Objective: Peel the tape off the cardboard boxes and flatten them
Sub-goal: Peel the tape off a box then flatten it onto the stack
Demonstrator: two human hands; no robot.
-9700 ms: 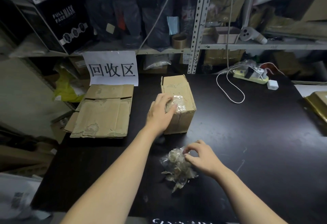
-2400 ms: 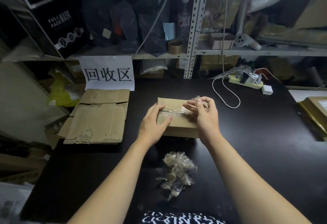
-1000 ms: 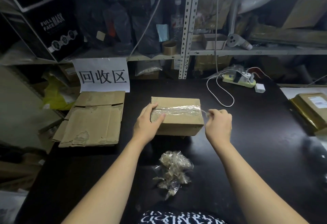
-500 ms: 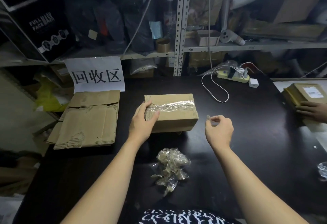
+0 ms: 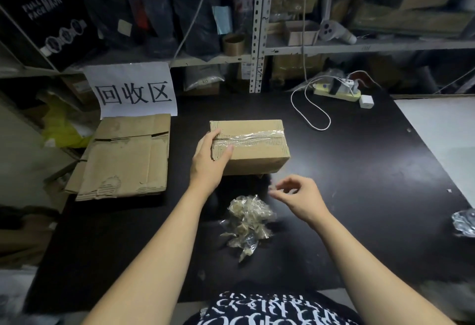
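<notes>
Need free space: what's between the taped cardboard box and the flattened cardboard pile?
Head view: bare black tabletop, plus the left hand gripping the end of the taped brown cardboard box nearest the flattened brown cardboard pile.

You stand at a black table (image 5: 359, 170) pushed up against metal shelving (image 5: 257, 29), its shelves crammed with boxes and dark bags. A white sign (image 5: 133, 91) hangs from the left shelf. A power strip (image 5: 336, 92) lies at the table's back edge. The light is dim.

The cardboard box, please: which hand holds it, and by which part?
The left hand grips the cardboard box by its left end, thumb on top. Whether the right hand pinches anything is unclear.
</notes>
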